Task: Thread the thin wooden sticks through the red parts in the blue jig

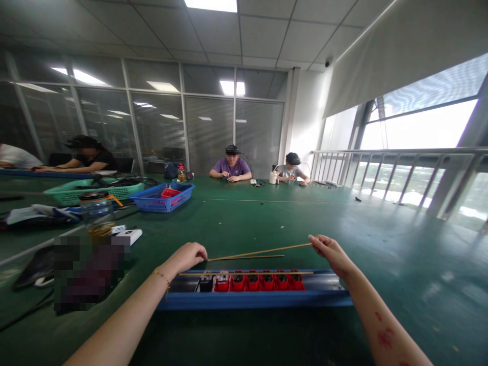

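Observation:
My right hand (pixel 328 252) pinches the right end of a long thin tan stick (pixel 263 251) between thumb and fingertips. My left hand (pixel 188 256) has its fingers closed at the stick's other end, just beyond the far side of a blue tray (pixel 253 301). A second, shorter-looking thin stick (pixel 263 256) runs out from the left fingertips, below the first. In the long tray, red holders (pixel 253 282) with dark pieces stand in a row, with a black holder (pixel 206 283) at the left end. Another thin stick (pixel 244 273) lies lengthwise over the row.
At left are a blue basket (pixel 163 204) with red items, a green basket (pixel 63 195) with cables, a glass jar (pixel 97 213) and a white object (pixel 131 235). Across the green table (pixel 244 218) sit co-workers (pixel 231 165), another (pixel 293 170) at far right.

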Action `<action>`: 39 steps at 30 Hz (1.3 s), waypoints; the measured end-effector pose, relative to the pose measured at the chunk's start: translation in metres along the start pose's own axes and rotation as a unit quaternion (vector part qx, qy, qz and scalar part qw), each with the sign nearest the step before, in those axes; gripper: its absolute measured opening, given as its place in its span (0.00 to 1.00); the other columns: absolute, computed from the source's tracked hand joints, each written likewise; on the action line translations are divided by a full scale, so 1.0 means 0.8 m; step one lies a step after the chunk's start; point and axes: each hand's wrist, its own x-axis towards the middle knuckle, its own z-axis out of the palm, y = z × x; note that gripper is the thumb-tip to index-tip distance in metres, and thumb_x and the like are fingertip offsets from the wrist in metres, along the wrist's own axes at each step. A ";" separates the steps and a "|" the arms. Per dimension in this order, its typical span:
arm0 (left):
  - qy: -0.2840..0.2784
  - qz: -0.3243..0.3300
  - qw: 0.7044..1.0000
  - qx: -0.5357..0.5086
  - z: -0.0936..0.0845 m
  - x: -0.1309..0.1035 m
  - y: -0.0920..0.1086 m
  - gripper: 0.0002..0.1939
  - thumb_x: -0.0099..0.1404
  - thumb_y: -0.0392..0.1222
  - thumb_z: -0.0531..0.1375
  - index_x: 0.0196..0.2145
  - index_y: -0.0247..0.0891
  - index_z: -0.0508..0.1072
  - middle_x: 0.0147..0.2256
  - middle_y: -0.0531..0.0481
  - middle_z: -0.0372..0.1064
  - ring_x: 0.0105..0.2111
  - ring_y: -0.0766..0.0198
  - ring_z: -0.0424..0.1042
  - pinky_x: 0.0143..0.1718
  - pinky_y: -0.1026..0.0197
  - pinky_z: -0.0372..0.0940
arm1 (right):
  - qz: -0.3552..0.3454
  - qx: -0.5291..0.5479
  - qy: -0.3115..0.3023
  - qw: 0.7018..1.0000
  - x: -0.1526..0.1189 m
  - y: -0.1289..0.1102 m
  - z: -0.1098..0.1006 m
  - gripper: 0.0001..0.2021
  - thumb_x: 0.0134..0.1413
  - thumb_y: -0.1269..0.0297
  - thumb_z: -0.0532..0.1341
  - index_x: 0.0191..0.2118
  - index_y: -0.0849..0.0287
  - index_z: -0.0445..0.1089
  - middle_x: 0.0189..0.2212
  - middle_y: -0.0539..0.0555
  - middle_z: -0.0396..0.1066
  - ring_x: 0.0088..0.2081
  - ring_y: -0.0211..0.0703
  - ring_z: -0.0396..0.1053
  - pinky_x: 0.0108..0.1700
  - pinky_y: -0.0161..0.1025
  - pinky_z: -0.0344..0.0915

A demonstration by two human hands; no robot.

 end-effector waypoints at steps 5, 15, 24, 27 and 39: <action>0.006 0.002 1.000 0.001 0.000 0.000 0.001 0.09 0.55 0.41 0.53 0.29 0.42 0.74 0.32 0.52 0.72 0.32 0.65 0.69 0.33 0.67 0.59 | 0.023 -0.047 0.002 0.999 0.004 0.011 0.003 0.21 0.45 0.44 0.53 0.21 0.60 0.61 0.14 0.45 0.54 0.17 0.32 0.50 0.19 0.31 0.48; 0.007 0.001 1.000 -0.001 -0.003 -0.003 0.013 0.18 0.55 0.55 0.52 0.28 0.41 0.74 0.30 0.51 0.71 0.29 0.64 0.69 0.29 0.67 0.58 | -0.076 -0.310 -0.069 0.945 0.014 0.014 0.039 0.19 0.42 0.46 0.56 0.22 0.59 0.69 0.16 0.48 0.64 0.19 0.35 0.59 0.21 0.31 0.51; 0.001 -0.001 1.000 -0.016 -0.001 -0.002 0.009 0.10 0.53 0.45 0.55 0.30 0.42 0.73 0.31 0.52 0.72 0.30 0.66 0.69 0.31 0.68 0.59 | -0.133 -0.439 -0.197 0.867 0.042 0.010 0.069 0.08 0.41 0.57 0.61 0.26 0.53 0.72 0.31 0.52 0.72 0.35 0.47 0.67 0.36 0.37 0.58; 0.000 -0.003 1.000 -0.015 -0.001 -0.001 0.009 0.09 0.53 0.44 0.55 0.30 0.42 0.73 0.31 0.52 0.72 0.30 0.65 0.69 0.32 0.67 0.60 | -0.142 -0.422 -0.214 0.870 0.050 0.011 0.078 0.07 0.40 0.59 0.62 0.26 0.55 0.73 0.31 0.53 0.72 0.36 0.49 0.67 0.38 0.39 0.59; 0.044 0.000 0.998 -0.037 -0.011 -0.010 0.024 0.15 0.57 0.50 0.51 0.31 0.41 0.73 0.32 0.52 0.72 0.33 0.64 0.69 0.34 0.66 0.58 | -0.119 -0.332 -0.242 0.904 0.047 0.036 0.080 0.08 0.43 0.67 0.58 0.32 0.59 0.71 0.28 0.51 0.73 0.29 0.37 0.69 0.31 0.30 0.63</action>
